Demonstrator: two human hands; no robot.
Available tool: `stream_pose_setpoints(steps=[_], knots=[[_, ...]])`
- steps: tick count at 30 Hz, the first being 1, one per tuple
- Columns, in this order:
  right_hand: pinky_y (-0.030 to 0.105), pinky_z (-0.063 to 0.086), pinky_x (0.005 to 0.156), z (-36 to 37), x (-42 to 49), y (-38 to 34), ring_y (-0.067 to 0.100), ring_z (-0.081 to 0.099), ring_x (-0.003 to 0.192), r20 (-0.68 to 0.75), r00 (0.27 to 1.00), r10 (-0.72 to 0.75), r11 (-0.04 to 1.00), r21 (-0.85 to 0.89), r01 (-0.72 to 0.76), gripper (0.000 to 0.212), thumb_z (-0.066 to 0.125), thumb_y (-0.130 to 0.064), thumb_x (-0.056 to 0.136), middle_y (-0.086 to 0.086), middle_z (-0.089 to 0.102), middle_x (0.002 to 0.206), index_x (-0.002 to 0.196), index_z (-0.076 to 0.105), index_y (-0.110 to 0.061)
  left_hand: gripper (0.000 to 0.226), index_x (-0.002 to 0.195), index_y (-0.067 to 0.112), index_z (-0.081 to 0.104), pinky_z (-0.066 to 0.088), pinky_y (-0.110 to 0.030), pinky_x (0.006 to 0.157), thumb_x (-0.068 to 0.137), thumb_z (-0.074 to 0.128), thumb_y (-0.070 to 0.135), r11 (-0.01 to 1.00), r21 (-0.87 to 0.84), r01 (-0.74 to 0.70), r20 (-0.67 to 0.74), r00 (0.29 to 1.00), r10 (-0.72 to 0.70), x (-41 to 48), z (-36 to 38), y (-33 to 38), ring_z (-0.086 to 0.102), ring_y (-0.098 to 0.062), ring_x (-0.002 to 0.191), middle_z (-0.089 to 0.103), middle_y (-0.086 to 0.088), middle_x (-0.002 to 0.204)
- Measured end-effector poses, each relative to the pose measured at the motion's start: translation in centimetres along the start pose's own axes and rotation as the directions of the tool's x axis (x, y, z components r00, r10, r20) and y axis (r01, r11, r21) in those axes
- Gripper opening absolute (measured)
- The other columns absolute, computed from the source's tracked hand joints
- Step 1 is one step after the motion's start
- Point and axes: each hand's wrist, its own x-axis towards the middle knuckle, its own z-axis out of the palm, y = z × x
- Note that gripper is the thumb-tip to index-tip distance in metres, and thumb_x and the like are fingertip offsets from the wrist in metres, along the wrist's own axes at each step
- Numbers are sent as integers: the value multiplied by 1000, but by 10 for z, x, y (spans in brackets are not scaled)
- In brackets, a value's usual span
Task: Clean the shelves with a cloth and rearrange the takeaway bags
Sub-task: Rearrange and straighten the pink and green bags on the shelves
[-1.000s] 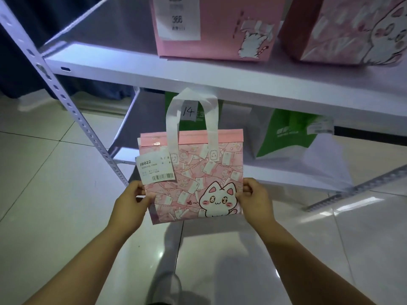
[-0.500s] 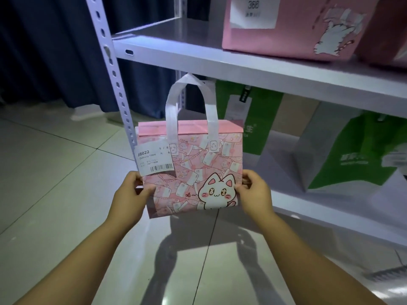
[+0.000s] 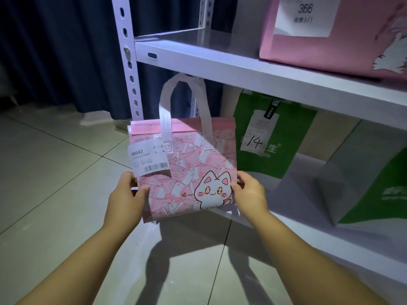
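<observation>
Bag (image 3: 187, 172) pinched at side edges by left hand (image 3: 126, 194), right hand (image 3: 250, 192); lower shelf (image 3: 308, 216) edge behind.

dim bluish light, seemingly soft edges

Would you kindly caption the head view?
Left hand and right hand hold a pink cat bag before the lower shelf.

Pale glossy floor tiles (image 3: 55, 205) meet a dark blue curtain (image 3: 61, 51) behind white shelving (image 3: 220, 64).
</observation>
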Motion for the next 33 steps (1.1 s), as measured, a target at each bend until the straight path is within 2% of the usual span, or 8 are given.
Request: stream_pose_setpoints(steps=[5,9,12,17,20,25,29,33], knots=[[26,47,74,-11,17,5,23,58,90,-96,992,78,992,-95,-87,22,55,-21,92,3,63,99,112,63,-14,15,105,17,45,42,-31,61,92,51,22,1000,4,-9,-14,1000,9,2,7,3,59,-22,87,58,2,99],[32,45,71,-34,30,14,31,54,82,-328,939,99,966,-195,-170,16,55,-10,89,14,59,98,102,61,-4,15,105,16,42,43,-33,60,93,50,21,1000,-10,-19,-3,1000,19,-3,17,9,57,-23,87,56,1,101],[35,37,84,-53,44,27,37,51,101,-463,884,-65,960,-270,-71,28,58,-5,83,19,52,111,111,55,-2,15,105,16,40,39,-30,56,94,49,20,1000,-18,-21,-7,1000,21,-7,25,11,56,-22,86,54,1,103],[42,32,103,-69,72,36,41,34,125,-464,881,86,958,-206,-202,59,61,-14,87,22,33,137,137,33,-2,16,105,17,39,37,-34,58,94,49,21,1000,-12,-17,-10,1000,17,-11,33,13,54,-24,86,53,1,104],[42,36,98,-70,83,39,41,42,124,-393,912,121,958,-194,-211,53,57,-20,91,22,40,135,136,36,-2,16,105,17,39,36,-33,57,94,49,22,1000,-4,-17,-16,1000,17,-12,33,15,53,-23,85,53,0,102],[32,37,71,-74,93,45,39,57,101,-342,931,132,950,-225,-217,21,45,-17,94,23,62,110,99,58,-1,15,105,18,39,37,-34,58,95,49,22,1000,13,-19,-17,1000,20,-13,33,16,54,-23,85,53,1,102],[31,34,71,-87,86,50,40,57,104,-398,895,199,945,-163,-283,19,42,-12,94,24,61,112,101,56,-1,14,104,17,39,37,-34,61,95,49,21,999,31,-28,-12,1000,29,-17,35,20,54,-23,84,53,1,101],[40,44,81,-113,74,63,41,56,107,-418,873,252,928,-151,-340,20,45,-8,91,24,60,115,109,51,-2,14,105,17,39,37,-35,66,95,48,19,999,20,-31,3,1000,30,-24,41,28,53,-24,85,54,0,101]])
